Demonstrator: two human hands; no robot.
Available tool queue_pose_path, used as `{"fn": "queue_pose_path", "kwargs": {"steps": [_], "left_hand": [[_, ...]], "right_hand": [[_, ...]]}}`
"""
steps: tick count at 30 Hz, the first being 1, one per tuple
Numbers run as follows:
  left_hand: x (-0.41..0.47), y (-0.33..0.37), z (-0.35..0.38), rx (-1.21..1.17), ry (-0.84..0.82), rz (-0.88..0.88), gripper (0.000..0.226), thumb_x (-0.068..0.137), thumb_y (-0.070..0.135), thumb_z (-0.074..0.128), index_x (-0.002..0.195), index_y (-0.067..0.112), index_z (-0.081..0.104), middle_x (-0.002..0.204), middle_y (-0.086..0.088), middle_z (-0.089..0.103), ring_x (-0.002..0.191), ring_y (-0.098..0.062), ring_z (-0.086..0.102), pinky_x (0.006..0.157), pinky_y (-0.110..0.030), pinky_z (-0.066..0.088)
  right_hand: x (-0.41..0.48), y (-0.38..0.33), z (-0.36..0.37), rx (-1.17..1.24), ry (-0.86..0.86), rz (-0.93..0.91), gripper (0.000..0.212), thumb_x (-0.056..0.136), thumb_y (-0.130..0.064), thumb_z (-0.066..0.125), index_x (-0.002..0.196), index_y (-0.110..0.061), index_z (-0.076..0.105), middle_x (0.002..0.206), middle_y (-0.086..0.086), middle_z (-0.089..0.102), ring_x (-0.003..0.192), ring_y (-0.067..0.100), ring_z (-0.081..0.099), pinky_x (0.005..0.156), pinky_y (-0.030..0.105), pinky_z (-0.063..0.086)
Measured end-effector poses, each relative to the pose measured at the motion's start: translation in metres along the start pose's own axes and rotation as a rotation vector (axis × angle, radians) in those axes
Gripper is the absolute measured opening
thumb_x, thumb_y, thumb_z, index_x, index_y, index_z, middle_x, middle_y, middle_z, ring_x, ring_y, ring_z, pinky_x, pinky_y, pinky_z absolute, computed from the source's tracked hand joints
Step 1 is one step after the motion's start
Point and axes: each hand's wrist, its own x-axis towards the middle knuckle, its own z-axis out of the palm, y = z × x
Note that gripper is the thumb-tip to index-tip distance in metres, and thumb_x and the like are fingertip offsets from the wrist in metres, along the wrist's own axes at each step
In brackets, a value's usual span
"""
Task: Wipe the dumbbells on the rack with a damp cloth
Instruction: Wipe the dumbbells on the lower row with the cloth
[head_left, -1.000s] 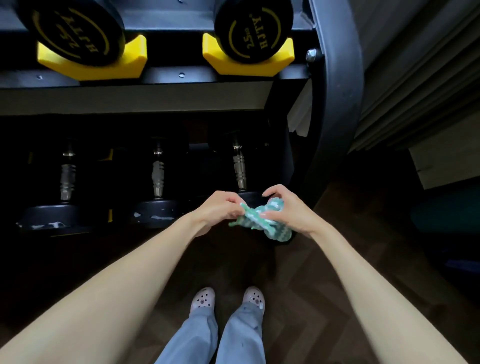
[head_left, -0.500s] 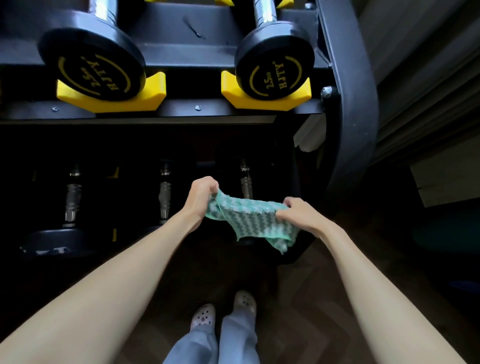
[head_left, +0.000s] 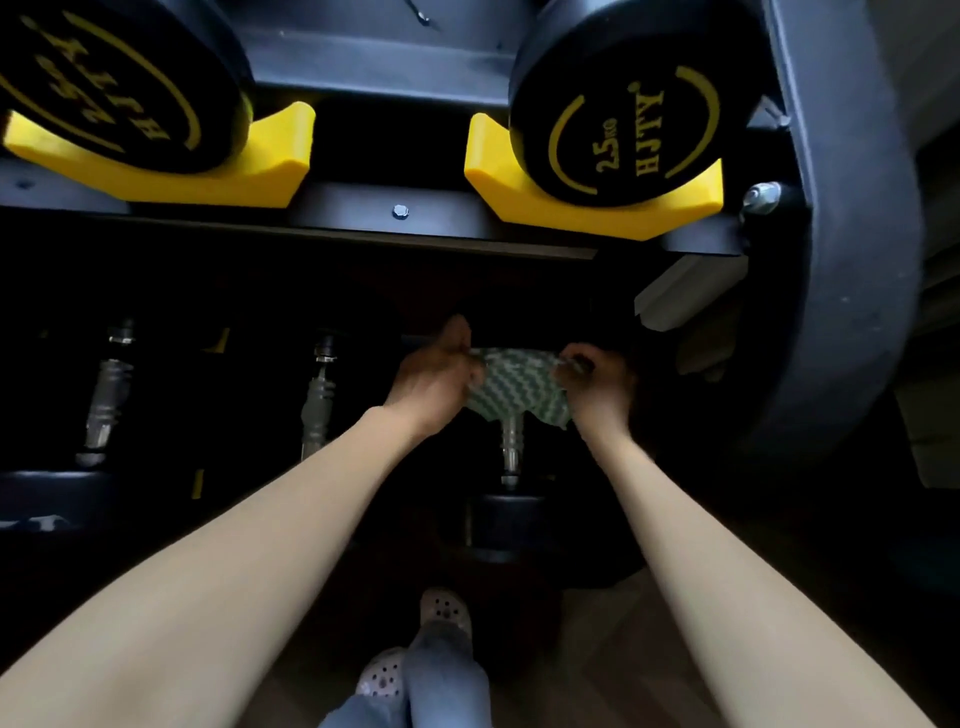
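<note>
**Cloth spread at lower tier of rack**

Standing on wood floor (head_left: 597, 649) in dim light, facing black rack (head_left: 857, 312). Counting two upper dumbbells (head_left: 623, 98), each sitting in a yellow cradle (head_left: 597, 213), and three lower dumbbells (head_left: 318, 400). Pinching cloth (head_left: 519, 387) with curled fingers: left hand (head_left: 434, 382) at one edge, right hand (head_left: 597, 387) at the other. Holding it spread over the rightmost lower handle (head_left: 511, 441); failing to resolve contact. Reaching beneath overhanging upper tier, into shadow. Noting two white clogs (head_left: 444, 610) below.

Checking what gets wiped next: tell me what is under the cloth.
A dumbbell handle runs out from under the cloth to its black head. The handle's far part is covered by the cloth.
</note>
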Motion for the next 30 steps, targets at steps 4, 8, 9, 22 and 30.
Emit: {"fn": "queue_pose_path", "kwargs": {"steps": [4,8,9,22,30], "left_hand": [[0.014,-0.004,0.027,0.173,-0.039,-0.168,0.037,0.096,0.013,0.041,0.132,0.013,0.043,0.139,-0.015,0.037,0.123,-0.034,0.043,0.084,-0.037,0.04],[0.023,-0.004,0.048,-0.082,-0.024,-0.255,0.035,0.099,0.024,0.035,0.119,0.006,0.057,0.127,-0.019,0.049,0.118,-0.035,0.049,0.089,-0.035,0.04],[0.028,-0.001,0.051,-0.217,-0.03,-0.327,0.039,0.1,0.028,0.033,0.115,0.003,0.059,0.124,-0.022,0.053,0.116,-0.036,0.051,0.086,-0.033,0.04],[0.043,-0.004,0.07,-0.596,-0.122,-0.402,0.039,0.099,0.024,0.045,0.113,-0.009,0.061,0.118,-0.023,0.062,0.112,-0.034,0.058,0.093,-0.037,0.044],[0.0,-0.015,0.086,-0.48,-0.326,-0.437,0.034,0.093,0.021,0.056,0.061,0.011,0.054,0.071,-0.007,0.056,0.064,-0.014,0.053,0.055,-0.021,0.036]], "right_hand": [[0.003,0.013,0.025,-0.235,0.165,0.002,0.025,0.09,-0.015,0.06,0.11,-0.007,0.069,0.115,0.02,0.055,0.101,0.036,0.055,0.088,0.033,0.036],[0.013,0.022,0.038,-0.131,0.151,0.098,0.025,0.088,-0.01,0.06,0.11,-0.004,0.069,0.115,0.022,0.065,0.107,0.036,0.06,0.092,0.035,0.042],[0.017,0.023,0.042,-0.044,0.11,0.144,0.025,0.088,-0.007,0.059,0.11,-0.001,0.069,0.113,0.023,0.066,0.107,0.035,0.061,0.092,0.034,0.043],[0.027,0.048,0.06,0.262,-0.191,0.274,0.027,0.091,-0.019,0.061,0.102,0.005,0.069,0.106,0.021,0.068,0.102,0.027,0.063,0.092,0.04,0.049],[0.005,0.057,0.031,-0.114,-0.539,0.273,0.029,0.088,-0.024,0.065,0.086,0.005,0.065,0.071,0.01,0.064,0.062,0.016,0.06,0.065,0.025,0.048]]}}
